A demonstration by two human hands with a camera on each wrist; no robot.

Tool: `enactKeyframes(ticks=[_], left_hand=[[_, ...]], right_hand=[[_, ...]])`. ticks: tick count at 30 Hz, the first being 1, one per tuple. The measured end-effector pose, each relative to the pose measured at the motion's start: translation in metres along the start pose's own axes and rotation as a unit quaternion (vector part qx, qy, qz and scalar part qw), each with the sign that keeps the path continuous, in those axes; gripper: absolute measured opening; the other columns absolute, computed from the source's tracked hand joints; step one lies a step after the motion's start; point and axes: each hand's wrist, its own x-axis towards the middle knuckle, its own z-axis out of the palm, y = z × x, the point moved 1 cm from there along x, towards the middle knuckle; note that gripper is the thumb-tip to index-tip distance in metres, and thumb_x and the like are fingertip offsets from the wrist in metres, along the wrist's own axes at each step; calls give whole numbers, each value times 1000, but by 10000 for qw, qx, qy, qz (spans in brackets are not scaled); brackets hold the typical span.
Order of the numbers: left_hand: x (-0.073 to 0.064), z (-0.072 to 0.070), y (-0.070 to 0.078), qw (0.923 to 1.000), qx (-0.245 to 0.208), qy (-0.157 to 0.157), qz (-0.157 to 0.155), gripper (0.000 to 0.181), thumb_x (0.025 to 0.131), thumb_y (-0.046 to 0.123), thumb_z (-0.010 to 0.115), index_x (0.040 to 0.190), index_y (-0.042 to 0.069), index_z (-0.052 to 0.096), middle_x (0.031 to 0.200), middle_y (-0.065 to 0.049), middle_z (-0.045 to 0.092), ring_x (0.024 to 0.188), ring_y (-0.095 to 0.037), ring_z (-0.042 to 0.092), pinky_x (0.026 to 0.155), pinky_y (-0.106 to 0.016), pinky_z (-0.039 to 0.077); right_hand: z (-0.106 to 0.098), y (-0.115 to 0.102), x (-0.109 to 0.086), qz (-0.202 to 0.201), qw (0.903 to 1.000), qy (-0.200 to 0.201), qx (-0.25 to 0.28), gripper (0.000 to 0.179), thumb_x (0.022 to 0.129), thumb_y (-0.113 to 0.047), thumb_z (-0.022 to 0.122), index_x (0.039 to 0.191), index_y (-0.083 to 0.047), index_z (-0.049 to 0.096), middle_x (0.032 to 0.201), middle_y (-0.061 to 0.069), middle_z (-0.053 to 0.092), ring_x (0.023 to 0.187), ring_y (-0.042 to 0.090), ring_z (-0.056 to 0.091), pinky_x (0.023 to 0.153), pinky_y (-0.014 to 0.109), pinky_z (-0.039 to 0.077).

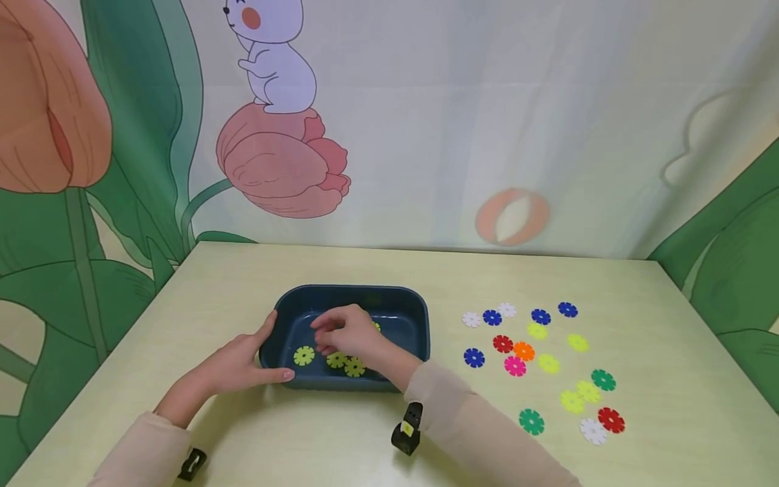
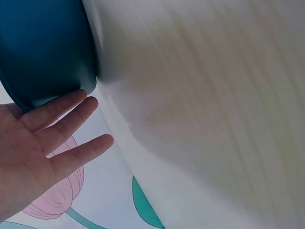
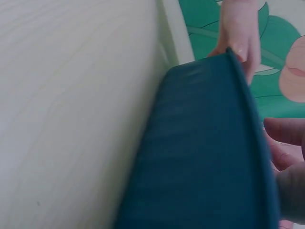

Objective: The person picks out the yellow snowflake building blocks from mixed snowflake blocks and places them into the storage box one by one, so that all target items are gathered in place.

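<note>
A dark blue rectangular basin [image 1: 402,331] stands on the table, with several yellow-green snowflake discs [image 1: 303,356] on its floor. At its left end is my left hand [image 1: 234,362], thumb at the front corner and fingers against the side. In the left wrist view the fingers [image 2: 71,107] are straight and spread; some touch the basin's outer wall [image 2: 52,47]. My right hand [image 1: 353,331] hangs over the inside of the basin with loosely bent fingers. I see no disc between them. In the right wrist view its fingertips [image 3: 281,129] appear beyond the basin's rim.
Right of the basin lie loose snowflake discs: blue [image 1: 474,358], white [image 1: 593,431], red [image 1: 611,420], orange [image 1: 524,351], pink [image 1: 514,366], green [image 1: 531,421] and yellow [image 1: 572,401]. A printed curtain [image 1: 414,135] hangs behind the table's back edge.
</note>
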Motion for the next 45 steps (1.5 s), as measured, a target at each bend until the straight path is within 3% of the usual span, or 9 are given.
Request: enactKeyframes(ticks=[1, 8, 13, 19, 24, 28, 35, 40, 45], left_hand=[[0, 0, 0, 10000, 2, 19, 5, 109, 75, 54, 66, 142, -8, 6, 112, -23, 55, 91, -21, 55, 80, -43, 43], [0, 0, 0, 9999, -15, -74, -108, 109, 75, 53, 66, 143, -6, 4, 85, -10, 56, 81, -17, 53, 79, -42, 42], [0, 1, 0, 9999, 12, -38, -120, 111, 75, 55, 66, 143, -6, 4, 74, -5, 52, 77, -15, 52, 78, -41, 42], [-1, 2, -1, 9999, 46, 39, -107, 111, 74, 56, 66, 143, -6, 5, 76, -8, 54, 85, -20, 55, 79, -43, 42], [-1, 2, -2, 10000, 5, -20, -96, 111, 75, 55, 66, 143, -5, 2, 61, -1, 46, 65, -12, 49, 74, -39, 40], [-1, 2, -1, 10000, 36, 5, -30, 111, 75, 55, 66, 143, -6, 3, 63, -1, 46, 64, -11, 48, 74, -39, 41], [-1, 2, 0, 9999, 109, 8, -46, 112, 74, 56, 65, 143, -6, 3, 70, -2, 49, 73, -13, 51, 79, -43, 41], [-1, 1, 1, 9999, 129, 10, -79, 112, 74, 57, 65, 143, -6, 3, 78, -7, 54, 80, -16, 54, 80, -43, 42], [-1, 1, 1, 9999, 102, -27, -53, 111, 75, 56, 65, 143, -6, 2, 68, -1, 47, 73, -13, 51, 76, -40, 41]], right_hand=[[-2, -2, -2, -46, 10000, -31, 0, 19, 83, 3, 61, 102, 7, 64, 77, 9, 61, 74, 29, 64, 70, 39, 51], [-18, -5, -16, -297, 9992, -224, -120, 17, 85, -2, 62, 101, 0, 66, 83, 13, 63, 79, 32, 64, 69, 35, 51], [-34, -6, -27, -449, 9978, -371, -311, 18, 86, -5, 62, 103, 0, 65, 86, 14, 63, 82, 38, 61, 70, 36, 51], [-53, -11, -42, -808, 9943, -409, -563, 21, 86, -5, 62, 106, 1, 64, 89, 12, 64, 76, 32, 62, 67, 33, 51], [-67, -11, -51, -930, 9922, -567, -608, 23, 87, -6, 61, 108, 2, 63, 87, 7, 63, 79, 36, 62, 67, 36, 51], [-77, -9, -59, -962, 9912, -625, -661, 23, 86, -6, 61, 108, 3, 62, 86, 8, 61, 81, 37, 61, 67, 36, 50], [-101, -3, -76, -911, 9902, -538, -911, 24, 84, -5, 63, 107, 3, 62, 87, 8, 61, 76, 27, 61, 66, 33, 50], [-123, 8, -85, -852, 9894, -515, -1061, 26, 83, -6, 66, 108, 1, 62, 87, 9, 62, 76, 34, 59, 66, 36, 50], [-149, 21, -91, -820, 9835, -429, -1556, 32, 82, -11, 68, 111, -2, 62, 89, 8, 62, 73, 32, 59, 63, 37, 49]])
